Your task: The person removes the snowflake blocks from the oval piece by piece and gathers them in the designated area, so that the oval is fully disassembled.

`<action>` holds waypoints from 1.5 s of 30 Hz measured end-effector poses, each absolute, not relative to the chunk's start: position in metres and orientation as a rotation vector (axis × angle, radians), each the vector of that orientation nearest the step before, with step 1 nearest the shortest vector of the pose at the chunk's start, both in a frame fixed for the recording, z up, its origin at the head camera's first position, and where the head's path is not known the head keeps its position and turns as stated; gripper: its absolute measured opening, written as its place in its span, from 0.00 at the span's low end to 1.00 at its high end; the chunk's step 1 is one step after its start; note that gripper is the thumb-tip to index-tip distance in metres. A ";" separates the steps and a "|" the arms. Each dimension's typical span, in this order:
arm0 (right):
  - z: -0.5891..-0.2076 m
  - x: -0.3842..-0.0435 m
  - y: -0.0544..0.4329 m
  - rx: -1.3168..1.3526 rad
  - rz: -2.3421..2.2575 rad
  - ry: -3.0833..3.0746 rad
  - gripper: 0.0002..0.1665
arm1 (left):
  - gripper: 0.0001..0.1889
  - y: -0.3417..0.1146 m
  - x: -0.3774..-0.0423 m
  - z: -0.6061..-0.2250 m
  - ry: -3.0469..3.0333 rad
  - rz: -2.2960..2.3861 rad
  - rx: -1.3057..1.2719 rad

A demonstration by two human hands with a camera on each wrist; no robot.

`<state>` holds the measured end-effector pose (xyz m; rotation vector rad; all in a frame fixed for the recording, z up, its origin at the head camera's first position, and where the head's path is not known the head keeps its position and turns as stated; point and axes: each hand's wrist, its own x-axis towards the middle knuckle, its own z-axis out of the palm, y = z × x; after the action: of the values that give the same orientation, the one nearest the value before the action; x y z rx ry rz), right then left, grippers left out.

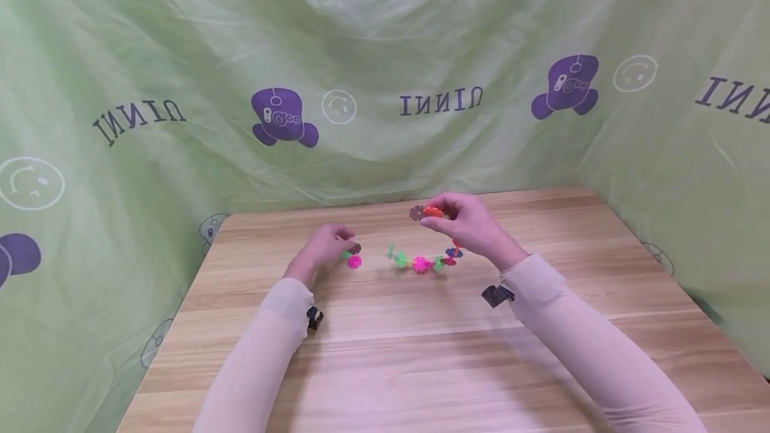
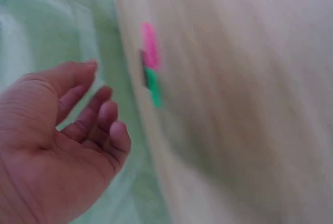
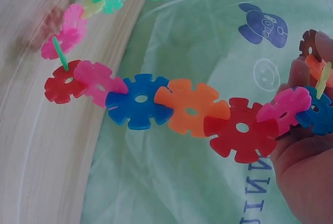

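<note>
My right hand (image 1: pixel 472 222) grips one end of a chain of slotted plastic flower discs, with a brown disc (image 1: pixel 418 213) and an orange disc (image 1: pixel 433 211) at its fingertips. From there the chain curves down and left through a bright pink disc (image 1: pixel 421 264) to a pale green end. In the right wrist view, red (image 3: pixel 242 129), orange (image 3: pixel 191 108) and blue (image 3: pixel 139 102) discs interlock in a row. My left hand (image 2: pixel 67 135) has its fingers loosely bent, with nothing between them. Beside it are a pink disc (image 2: pixel 150 46), a green disc (image 2: pixel 155 89) and a dark one, all blurred.
A wooden table (image 1: pixel 385 366) lies beneath both hands. Behind it and along its sides hangs a green printed cloth (image 1: pixel 373 32). Black wrist cameras sit at the left cuff (image 1: pixel 315 318) and the right cuff (image 1: pixel 498 295).
</note>
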<state>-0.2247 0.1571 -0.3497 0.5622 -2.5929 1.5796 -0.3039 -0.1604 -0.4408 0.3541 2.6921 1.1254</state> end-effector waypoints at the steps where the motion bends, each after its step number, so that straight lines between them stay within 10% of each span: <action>1: -0.350 -0.224 0.157 0.562 1.579 -2.593 0.15 | 0.19 -0.156 -0.302 -0.436 2.690 1.144 0.390; 15: -0.348 -0.221 0.155 0.612 1.598 -2.570 0.15 | 0.19 -0.083 -0.246 -0.358 2.465 1.593 1.068; 45: -0.356 -0.217 0.156 0.741 1.789 -2.493 0.22 | 0.10 -0.074 -0.244 -0.351 2.387 1.786 1.156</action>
<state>-0.2174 0.1556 -0.3557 0.7409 -2.4931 1.7885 -0.2443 -0.0735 -0.3512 1.1560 2.3866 1.7859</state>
